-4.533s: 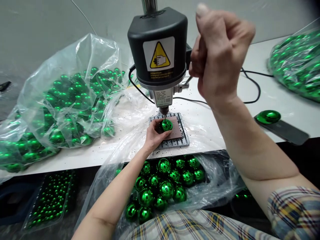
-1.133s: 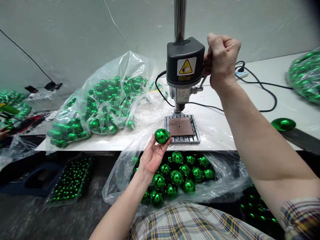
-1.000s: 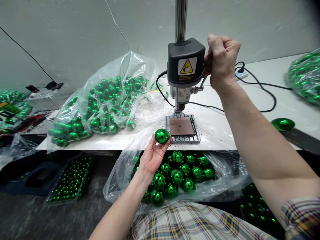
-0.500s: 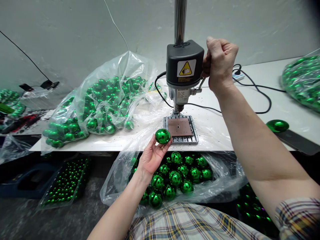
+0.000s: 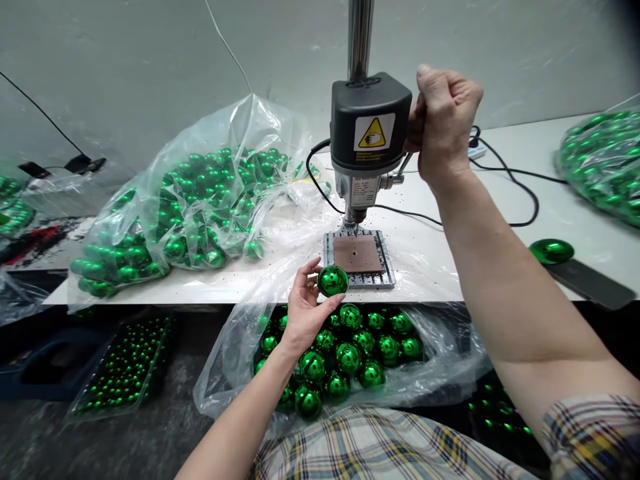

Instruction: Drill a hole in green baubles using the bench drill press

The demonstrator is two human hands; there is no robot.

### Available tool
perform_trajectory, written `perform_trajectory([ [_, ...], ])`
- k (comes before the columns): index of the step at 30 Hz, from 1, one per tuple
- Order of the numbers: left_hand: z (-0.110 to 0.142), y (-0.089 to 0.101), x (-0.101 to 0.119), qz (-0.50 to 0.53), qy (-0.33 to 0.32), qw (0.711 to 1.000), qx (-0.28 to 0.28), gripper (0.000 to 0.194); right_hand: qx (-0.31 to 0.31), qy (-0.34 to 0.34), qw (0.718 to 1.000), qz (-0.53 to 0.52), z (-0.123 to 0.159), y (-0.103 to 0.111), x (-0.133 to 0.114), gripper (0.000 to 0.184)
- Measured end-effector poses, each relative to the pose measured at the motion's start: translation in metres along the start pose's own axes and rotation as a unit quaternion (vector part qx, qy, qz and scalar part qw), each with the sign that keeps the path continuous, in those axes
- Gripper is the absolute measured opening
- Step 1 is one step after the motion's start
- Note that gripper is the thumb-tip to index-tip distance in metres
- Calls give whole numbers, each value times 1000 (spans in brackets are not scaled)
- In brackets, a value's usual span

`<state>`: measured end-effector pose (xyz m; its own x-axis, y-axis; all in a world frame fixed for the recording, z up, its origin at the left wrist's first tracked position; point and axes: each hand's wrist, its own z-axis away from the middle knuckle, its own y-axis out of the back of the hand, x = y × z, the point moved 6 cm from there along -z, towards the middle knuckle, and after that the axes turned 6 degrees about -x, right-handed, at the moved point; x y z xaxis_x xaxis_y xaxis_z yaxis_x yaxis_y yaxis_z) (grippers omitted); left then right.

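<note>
A shiny green ball (image 5: 333,281) sits between the fingers and thumb of my left hand (image 5: 307,310), at the front edge of the white table. Just beyond it stands a small drill press (image 5: 370,127) with a black housing and a warning label. On its grey slotted base (image 5: 387,277) lies a square brown board (image 5: 367,255) with a hole in it. The drill tip hangs above the board. My right hand (image 5: 445,127) is closed around the feed lever (image 5: 406,163), whose grip end is hidden by the fingers. Below my left hand, an open plastic bag holds several green balls (image 5: 349,358).
A big clear bag (image 5: 220,193) of green balls fills the table's left side, and another bag (image 5: 605,167) lies far right. A green ball (image 5: 551,251) rests by a dark flat object (image 5: 595,283). A black cable (image 5: 530,193) curves behind my right arm. Dark shavings dot the table (image 5: 300,230).
My left hand has turned over around the ball, with the thumb now on the near side, and moved slightly down. My right hand stays on the lever. The view has shifted slightly.
</note>
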<state>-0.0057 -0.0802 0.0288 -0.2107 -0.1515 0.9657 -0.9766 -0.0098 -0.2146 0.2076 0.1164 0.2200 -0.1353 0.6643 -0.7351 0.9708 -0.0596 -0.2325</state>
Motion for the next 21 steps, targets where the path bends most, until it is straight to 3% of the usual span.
perform_trajectory([
  [4, 1, 0, 4, -67, -45, 997, -7, 72, -5, 6, 1000, -2, -1, 0, 1, 53],
  [9, 5, 4, 8, -109, -59, 992, -6, 55, -10, 6, 1000, 2, -1, 1, 2, 56],
  [16, 29, 41, 7, -210, -20, 976, 44, 51, -2, 15, 1000, -15, 1, 1, -1, 50],
  [21, 47, 67, 7, -158, 22, 983, 90, 68, 10, -17, 1000, 12, -2, 4, 4, 49],
])
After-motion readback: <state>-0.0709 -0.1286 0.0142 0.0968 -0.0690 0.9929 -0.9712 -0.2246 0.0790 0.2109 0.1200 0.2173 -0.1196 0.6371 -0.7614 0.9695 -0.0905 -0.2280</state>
